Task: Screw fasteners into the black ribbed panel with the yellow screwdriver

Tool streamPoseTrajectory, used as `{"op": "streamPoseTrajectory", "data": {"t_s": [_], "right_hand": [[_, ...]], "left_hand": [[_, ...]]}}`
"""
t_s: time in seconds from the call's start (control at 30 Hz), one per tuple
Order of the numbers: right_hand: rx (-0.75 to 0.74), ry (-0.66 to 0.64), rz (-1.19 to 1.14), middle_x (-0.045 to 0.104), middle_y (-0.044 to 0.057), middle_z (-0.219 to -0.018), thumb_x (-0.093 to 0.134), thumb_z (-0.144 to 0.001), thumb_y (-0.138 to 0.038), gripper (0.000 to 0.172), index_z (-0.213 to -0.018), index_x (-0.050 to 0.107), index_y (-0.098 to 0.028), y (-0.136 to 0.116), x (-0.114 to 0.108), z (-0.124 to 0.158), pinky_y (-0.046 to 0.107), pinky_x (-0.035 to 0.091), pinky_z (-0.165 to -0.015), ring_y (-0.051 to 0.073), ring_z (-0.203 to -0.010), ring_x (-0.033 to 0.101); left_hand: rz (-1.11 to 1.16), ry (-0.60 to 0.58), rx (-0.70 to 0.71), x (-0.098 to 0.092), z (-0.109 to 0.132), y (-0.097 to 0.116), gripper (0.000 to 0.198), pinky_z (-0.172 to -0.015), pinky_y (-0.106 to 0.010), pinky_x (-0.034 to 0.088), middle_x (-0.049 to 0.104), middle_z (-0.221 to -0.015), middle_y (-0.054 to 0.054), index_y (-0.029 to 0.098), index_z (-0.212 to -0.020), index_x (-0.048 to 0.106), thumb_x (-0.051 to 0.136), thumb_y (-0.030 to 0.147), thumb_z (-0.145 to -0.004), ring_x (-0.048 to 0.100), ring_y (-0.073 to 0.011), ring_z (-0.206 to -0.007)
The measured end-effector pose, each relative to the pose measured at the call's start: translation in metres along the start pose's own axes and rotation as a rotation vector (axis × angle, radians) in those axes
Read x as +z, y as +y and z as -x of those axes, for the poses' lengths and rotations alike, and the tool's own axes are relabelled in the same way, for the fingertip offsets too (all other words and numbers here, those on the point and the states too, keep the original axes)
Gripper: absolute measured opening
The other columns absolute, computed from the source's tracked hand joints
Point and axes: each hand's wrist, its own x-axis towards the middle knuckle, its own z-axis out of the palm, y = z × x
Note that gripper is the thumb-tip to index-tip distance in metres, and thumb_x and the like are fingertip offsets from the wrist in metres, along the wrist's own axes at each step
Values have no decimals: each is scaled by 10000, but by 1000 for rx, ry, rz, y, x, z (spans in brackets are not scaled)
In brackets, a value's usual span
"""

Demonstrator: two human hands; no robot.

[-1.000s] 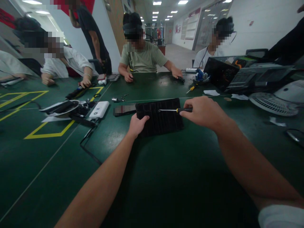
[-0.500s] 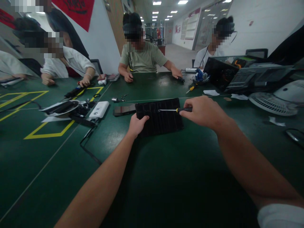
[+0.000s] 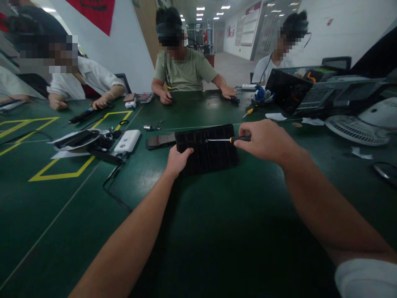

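Both full rn: our right grip (image 3: 263,140) clasps the screwdriver (image 3: 228,140) handle-end, shaft (image 3: 218,140) jutting left across the black ribbed panel (image 3: 212,154) our left grip (image 3: 179,160) pinches.

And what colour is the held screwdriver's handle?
The handle is mostly black, with some yellow; it shows best in the head view.

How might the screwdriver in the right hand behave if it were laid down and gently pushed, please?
The screwdriver would probably stay stiff, as its shaft looks like straight metal. It is likely heavier toward its thicker handle. On the smooth-looking table, its slender shape suggests it could roll.
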Motion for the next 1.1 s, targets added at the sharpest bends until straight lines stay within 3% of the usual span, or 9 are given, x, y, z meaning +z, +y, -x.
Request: {"op": "streamPoseTrajectory", "data": {"t_s": [0.73,1.1], "right_hand": [[4,-12,1,758,104,-849,670,-909,-440,258,-955,776,-209,1,1,0,370,368,-657,268,-784,653],[57,-38,82,798,145,-962,574,-995,-509,388,-992,822,-211,-6,-2,2,382,398,-668,309,-870,694]], "left_hand": [[8,-33,25,-2,-3,-6,321,-931,-470,613,804,-956,-81,187,-920,744,821,383,-678,762,-313,-943],[-13,-29,37,-1,-3,-5,317,-927,-469,601,802,-953,-82,182,-914,743,812,386,-681,754,-312,-943]]}}
